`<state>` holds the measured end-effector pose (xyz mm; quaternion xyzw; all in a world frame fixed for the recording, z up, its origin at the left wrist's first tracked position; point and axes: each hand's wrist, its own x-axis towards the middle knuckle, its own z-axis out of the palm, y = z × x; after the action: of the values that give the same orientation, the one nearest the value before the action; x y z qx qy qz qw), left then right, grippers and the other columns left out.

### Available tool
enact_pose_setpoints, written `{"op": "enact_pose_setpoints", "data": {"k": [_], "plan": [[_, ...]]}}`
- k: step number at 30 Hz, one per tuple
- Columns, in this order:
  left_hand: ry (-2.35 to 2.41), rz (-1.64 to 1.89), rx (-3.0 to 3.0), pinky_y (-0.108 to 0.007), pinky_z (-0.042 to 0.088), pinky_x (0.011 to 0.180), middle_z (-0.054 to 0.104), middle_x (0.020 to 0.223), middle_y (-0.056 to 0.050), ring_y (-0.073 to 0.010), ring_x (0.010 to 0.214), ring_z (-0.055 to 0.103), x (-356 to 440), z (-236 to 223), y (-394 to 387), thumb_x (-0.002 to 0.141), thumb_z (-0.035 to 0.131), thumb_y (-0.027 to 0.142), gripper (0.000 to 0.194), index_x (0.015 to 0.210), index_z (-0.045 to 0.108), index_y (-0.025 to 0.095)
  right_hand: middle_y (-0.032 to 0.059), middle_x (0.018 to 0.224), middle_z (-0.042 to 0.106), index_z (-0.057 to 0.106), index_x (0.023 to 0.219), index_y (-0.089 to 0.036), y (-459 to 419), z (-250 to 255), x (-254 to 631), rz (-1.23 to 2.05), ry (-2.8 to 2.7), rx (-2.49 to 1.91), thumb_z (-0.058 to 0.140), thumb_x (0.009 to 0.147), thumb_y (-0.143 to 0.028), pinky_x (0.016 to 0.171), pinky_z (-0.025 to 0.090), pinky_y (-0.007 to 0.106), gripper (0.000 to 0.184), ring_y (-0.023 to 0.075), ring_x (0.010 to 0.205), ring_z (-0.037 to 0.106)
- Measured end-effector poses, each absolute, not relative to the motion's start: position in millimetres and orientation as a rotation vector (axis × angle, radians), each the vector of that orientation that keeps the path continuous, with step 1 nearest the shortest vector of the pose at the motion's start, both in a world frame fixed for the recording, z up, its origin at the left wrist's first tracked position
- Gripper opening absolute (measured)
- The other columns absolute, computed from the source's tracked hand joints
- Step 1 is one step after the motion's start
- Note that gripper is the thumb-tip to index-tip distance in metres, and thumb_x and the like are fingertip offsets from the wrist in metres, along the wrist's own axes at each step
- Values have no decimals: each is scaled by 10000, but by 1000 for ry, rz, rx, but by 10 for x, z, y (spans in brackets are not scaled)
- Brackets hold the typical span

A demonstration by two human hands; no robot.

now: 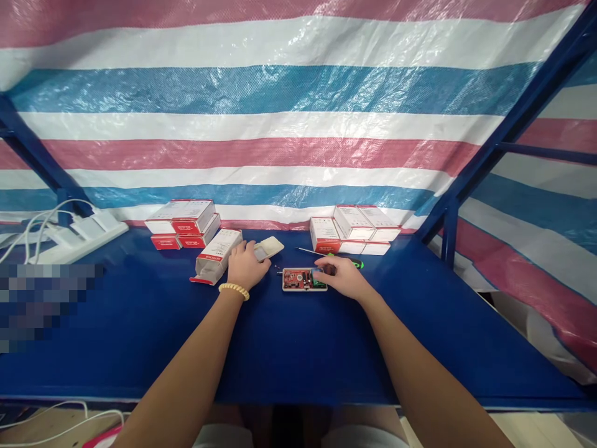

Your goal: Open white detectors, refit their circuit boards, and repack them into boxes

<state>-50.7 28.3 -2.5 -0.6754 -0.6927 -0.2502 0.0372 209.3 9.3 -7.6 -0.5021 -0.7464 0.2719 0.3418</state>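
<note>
An opened handheld device (298,287) lies on the blue table, its red circuit board (293,278) facing up in a pale casing. My right hand (345,278) has thumb and index finger closed at the device's right end, by a blue-green part (318,278). My left hand (247,266) is closed around the left end of a cream plastic cover (271,247) with a greyish window. Beside that hand lies an open white-and-red carton (219,255). Behind my right hand, a screwdriver (358,263) with a green-and-black handle is partly hidden.
Stacked white-and-red boxes stand at the back left (191,218) and the back right (359,224). A white power strip (79,239) with plugs and cables sits at the far left. Blue metal posts (450,224) and a striped plastic sheet (280,124) enclose the table (303,348).
</note>
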Motion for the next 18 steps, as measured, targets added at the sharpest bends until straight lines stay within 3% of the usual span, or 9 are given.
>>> {"op": "enact_pose_setpoints", "data": {"k": [6, 8, 11, 18], "plan": [[-2146, -804, -2068, -455, 416, 932, 571, 1224, -155, -340, 1136, 496, -497, -26, 289, 722, 578, 303, 518, 1211, 568, 135, 76, 1037, 672, 665, 1084, -193, 17, 47, 2058, 760, -2098, -1247, 829, 539, -433, 806, 486, 372, 618, 237, 918, 620], [-2060, -890, -2085, -462, 402, 923, 545, 1232, -142, -335, 1149, 469, -495, -19, 280, 724, 584, 267, 463, 1175, 602, 168, 77, 1060, 671, 667, 1084, -197, 11, 61, 2051, 735, -2143, -1222, 843, 526, -395, 856, 471, 392, 617, 250, 965, 612], [-1879, -920, -2267, -465, 387, 865, 578, 1088, -113, -304, 1064, 485, -482, -23, 258, 777, 518, 192, 294, 1016, 688, 220, 81, 1077, 673, 669, 1079, -193, 13, 54, 2050, 720, -2166, -1204, 835, 551, -349, 887, 461, 406, 575, 257, 993, 608], [-1654, -735, -2532, -491, 323, 864, 579, 981, -108, -290, 1014, 441, -431, -56, 228, 817, 527, 202, 232, 870, 749, 246, 81, 1086, 675, 673, 1085, -202, 2, 48, 2034, 737, -2173, -1165, 832, 552, -327, 893, 463, 414, 570, 266, 1002, 613]]}}
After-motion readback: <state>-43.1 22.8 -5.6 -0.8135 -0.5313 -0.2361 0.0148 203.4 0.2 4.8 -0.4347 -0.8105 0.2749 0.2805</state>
